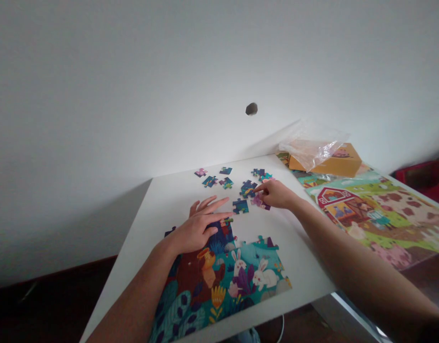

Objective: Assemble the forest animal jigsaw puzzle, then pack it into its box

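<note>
A partly joined jigsaw puzzle (pixel 237 271) with rabbits and a bear lies along the near edge of the white table. My left hand (pixel 200 226) rests over its upper left part, fingers spread, holding nothing. Farther right, my right hand (pixel 274 193) has its fingers bent down at a dark blue puzzle piece (pixel 247 188) among the loose ones; whether it grips that piece is hard to see. A purple puzzle piece (pixel 258 201) is partly under this hand. Between the hands lies a blue puzzle piece (pixel 240 206). Several more pieces, one of them pink (pixel 201 172), are scattered toward the back.
On the right lies a finished farm puzzle (pixel 384 214) with a barn and a cow. Behind it stands a yellow box (pixel 341 162) with a clear plastic bag (pixel 312 145) on top. A white wall (pixel 169 95) with a hole borders the table's back edge.
</note>
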`<state>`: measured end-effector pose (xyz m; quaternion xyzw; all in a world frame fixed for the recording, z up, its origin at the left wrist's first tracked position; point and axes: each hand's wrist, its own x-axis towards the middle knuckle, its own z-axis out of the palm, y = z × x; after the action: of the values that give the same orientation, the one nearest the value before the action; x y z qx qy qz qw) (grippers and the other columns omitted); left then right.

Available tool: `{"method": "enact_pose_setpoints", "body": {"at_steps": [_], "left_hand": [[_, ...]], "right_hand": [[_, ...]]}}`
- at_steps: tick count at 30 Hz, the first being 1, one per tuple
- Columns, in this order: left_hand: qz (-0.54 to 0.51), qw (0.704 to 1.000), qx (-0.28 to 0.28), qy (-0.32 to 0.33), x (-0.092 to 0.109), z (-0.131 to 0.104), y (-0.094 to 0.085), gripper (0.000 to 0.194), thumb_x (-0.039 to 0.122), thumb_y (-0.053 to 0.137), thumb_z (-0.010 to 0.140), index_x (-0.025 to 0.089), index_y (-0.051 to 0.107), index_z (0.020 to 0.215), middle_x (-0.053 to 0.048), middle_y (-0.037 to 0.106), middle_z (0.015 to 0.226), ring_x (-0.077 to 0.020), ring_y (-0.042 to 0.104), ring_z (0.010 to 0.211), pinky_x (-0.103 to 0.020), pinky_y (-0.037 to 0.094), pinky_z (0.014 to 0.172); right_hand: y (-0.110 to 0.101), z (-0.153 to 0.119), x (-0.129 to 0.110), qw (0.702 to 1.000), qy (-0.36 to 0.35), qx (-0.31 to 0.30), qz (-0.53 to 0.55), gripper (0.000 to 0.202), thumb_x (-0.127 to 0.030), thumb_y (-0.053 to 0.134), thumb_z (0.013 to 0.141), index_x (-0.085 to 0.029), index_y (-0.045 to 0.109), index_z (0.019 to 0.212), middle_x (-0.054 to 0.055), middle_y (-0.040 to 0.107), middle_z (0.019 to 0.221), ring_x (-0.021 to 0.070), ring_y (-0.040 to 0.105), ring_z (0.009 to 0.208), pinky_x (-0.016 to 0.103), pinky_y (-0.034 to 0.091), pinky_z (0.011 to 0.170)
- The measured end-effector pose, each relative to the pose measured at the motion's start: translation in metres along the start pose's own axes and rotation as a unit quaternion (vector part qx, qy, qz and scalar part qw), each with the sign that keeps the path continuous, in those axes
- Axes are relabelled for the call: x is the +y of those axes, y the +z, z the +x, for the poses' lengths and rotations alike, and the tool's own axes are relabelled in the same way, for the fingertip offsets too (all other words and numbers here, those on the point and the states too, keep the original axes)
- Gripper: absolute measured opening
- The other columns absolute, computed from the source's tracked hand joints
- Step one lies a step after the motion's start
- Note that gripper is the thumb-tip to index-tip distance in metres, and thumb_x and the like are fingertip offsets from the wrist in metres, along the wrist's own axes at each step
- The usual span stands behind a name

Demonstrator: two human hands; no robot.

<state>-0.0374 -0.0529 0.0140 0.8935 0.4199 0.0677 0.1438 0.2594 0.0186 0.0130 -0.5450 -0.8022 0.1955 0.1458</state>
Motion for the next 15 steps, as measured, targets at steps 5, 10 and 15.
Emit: {"method": "enact_pose_setpoints", "body": {"at_steps": [5, 10, 15], "left_hand": [[0.002, 0.999, -0.026, 0.027, 0.012, 0.003, 0.006, 0.068, 0.01, 0.043, 0.088, 0.042, 0.036, 0.147, 0.007, 0.032, 0.158, -0.0298, 0.016, 0.15, -0.066, 0.01, 0.116], [0.019, 1.0, -0.014, -0.01, 0.005, 0.003, 0.008, 0.052, 0.035, 0.046, 0.096, 0.042, 0.038, 0.147, 0.004, 0.038, 0.156, -0.034, 0.022, 0.146, -0.07, 0.009, 0.114], [0.031, 0.997, 0.047, -0.045, -0.007, 0.005, 0.011, 0.044, 0.045, 0.048, 0.095, 0.035, 0.052, 0.138, 0.001, 0.046, 0.151, -0.0321, 0.029, 0.142, -0.063, 0.014, 0.116]], "right_hand": [[0.005, -0.002, -0.009, 0.999, -0.02, -0.01, -0.032, 0.043, -0.019, 0.056, 0.078, -0.023, 0.074, 0.116, 0.004, 0.074, 0.081, 0.0161, 0.065, 0.073, 0.023, 0.045, 0.068], [0.005, -0.004, -0.016, 0.999, 0.004, -0.001, -0.048, 0.039, -0.021, 0.054, 0.078, -0.026, 0.075, 0.11, 0.003, 0.074, 0.081, 0.0168, 0.066, 0.076, 0.024, 0.045, 0.07], [0.002, -0.004, -0.016, 0.995, 0.053, 0.027, -0.08, 0.027, -0.028, 0.056, 0.08, -0.027, 0.078, 0.096, 0.004, 0.074, 0.089, 0.0191, 0.066, 0.081, 0.027, 0.046, 0.072]]}}
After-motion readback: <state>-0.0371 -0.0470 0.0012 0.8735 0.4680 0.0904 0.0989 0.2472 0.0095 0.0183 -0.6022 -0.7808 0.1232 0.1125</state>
